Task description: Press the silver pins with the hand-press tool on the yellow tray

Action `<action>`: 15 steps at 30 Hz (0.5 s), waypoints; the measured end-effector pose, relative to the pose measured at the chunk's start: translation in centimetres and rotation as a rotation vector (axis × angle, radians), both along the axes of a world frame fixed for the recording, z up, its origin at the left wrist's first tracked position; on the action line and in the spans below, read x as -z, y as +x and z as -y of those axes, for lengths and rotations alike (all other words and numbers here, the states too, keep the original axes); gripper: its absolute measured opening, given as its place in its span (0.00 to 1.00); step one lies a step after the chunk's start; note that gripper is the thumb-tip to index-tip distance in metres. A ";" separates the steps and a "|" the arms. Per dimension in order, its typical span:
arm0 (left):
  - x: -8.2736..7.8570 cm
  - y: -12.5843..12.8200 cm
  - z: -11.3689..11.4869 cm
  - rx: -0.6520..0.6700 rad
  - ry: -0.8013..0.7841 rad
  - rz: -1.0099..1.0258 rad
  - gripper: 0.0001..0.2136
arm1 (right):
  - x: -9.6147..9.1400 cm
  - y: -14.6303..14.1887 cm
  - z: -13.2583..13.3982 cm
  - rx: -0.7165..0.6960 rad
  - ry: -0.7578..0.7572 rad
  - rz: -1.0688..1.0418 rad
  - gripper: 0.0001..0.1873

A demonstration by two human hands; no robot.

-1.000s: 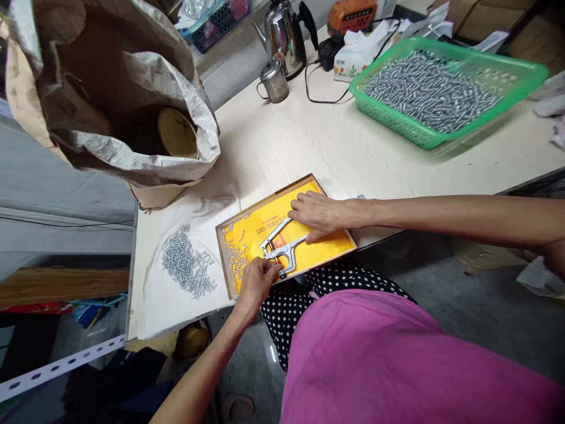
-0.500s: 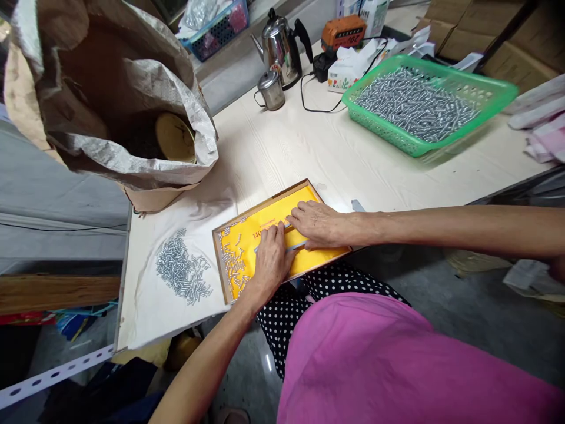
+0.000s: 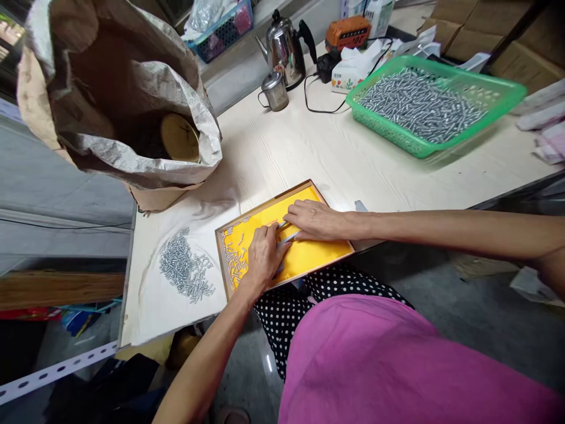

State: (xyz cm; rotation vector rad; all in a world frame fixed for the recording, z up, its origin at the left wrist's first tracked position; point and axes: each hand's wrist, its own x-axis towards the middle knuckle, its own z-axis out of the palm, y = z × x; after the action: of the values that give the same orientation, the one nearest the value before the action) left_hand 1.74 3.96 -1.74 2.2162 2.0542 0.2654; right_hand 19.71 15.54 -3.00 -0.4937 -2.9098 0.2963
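Over a shallow tray with a yellow bottom (image 3: 318, 253), both my hands work close together. My left hand (image 3: 265, 256) has its fingers closed around the left end of a thin grey-blue strip (image 3: 289, 237). On the same strip's right end, my right hand (image 3: 315, 221) is closed with its fingers bent; the grip is partly hidden. Small metal pins (image 3: 233, 259) lie scattered at the tray's left end, some lined up along its rim. To the left of the tray, a heap of similar pins (image 3: 183, 268) rests on white cloth or sheeting.
A green basket (image 3: 388, 132) full of metal pins stands at the back right. A big open sack (image 3: 176, 171) with a yellowish bowl (image 3: 180, 138) inside is at the left. Behind are a metal cup (image 3: 274, 93), a kettle (image 3: 285, 50) and an orange battery pack (image 3: 348, 32).
My left hand has shifted slightly left along the tray, and the strip between my hands has tilted. The red print on the yellow bottom is now mostly covered. The view has moved a little.
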 end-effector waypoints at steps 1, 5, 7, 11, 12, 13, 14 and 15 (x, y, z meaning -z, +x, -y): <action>-0.1 -0.2 0.2 0.018 0.013 -0.005 0.18 | -0.2 0.0 -0.3 -0.016 -0.034 -0.021 0.19; -0.5 -1.2 1.4 0.088 0.042 -0.084 0.09 | -0.8 -1.0 -1.4 -0.084 -0.165 -0.104 0.19; -0.9 -1.9 1.9 0.121 0.081 -0.116 0.07 | -0.9 -2.0 -1.9 -0.054 -0.153 -0.147 0.16; -2.2 -3.0 2.7 0.259 0.142 -0.151 0.07 | -0.7 -3.8 -3.3 -0.017 -0.029 -0.177 0.16; -2.5 -3.0 3.0 0.286 0.141 -0.164 0.07 | -0.6 -4.1 -3.6 -0.012 -0.018 -0.180 0.17; -2.8 -3.0 3.3 0.300 0.131 -0.177 0.07 | -0.6 -4.3 -3.9 -0.001 -0.018 -0.183 0.17; -3.0 -3.0 3.6 0.302 0.116 -0.190 0.07 | -0.4 -4.3 -4.2 0.003 -0.030 -0.183 0.18; -3.2 -3.1 3.9 0.301 0.096 -0.196 0.07 | -0.3 -4.3 -4.3 -0.002 -0.051 -0.179 0.19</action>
State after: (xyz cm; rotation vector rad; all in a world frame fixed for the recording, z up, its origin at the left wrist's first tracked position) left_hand -1.32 0.02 1.41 2.6640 1.7878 0.1245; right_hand 15.40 19.88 -2.69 -0.4473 -2.7349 0.3951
